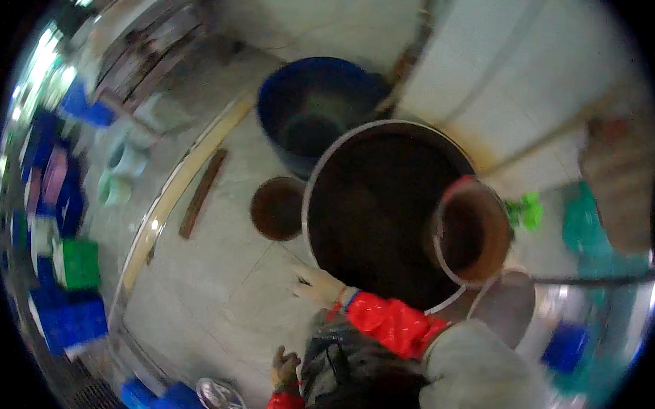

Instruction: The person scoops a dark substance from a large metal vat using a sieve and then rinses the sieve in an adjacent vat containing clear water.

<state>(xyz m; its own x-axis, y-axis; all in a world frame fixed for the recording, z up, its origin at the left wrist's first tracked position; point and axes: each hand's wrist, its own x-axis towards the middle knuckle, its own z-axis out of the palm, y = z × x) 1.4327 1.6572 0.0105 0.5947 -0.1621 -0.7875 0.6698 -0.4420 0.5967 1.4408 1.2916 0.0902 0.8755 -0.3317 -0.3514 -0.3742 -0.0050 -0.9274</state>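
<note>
My right hand [319,285], pale and blurred, reaches out beside the lower left rim of a large round vat [306,225] with a dark inside. Its fingers look stretched out, with a dark gap between them and nothing visible in them. A shiny red sleeve covers that forearm. Lower down, my left hand [286,367] hangs beside my black apron [336,367], its fingers apart and holding nothing I can see. A brownish bucket [494,243] with red at its rim overlaps the vat's right side. Below it a greyish round container [515,305] leans or stands tilted.
Behind the vat stands a deep blue tub [277,105]. A small brown-filled bucket [277,208] sits left of the vat. A brown bar [202,194] lies near a pale raised floor edge [171,188]. Blue crates [74,322] and a green one [80,263] line the left.
</note>
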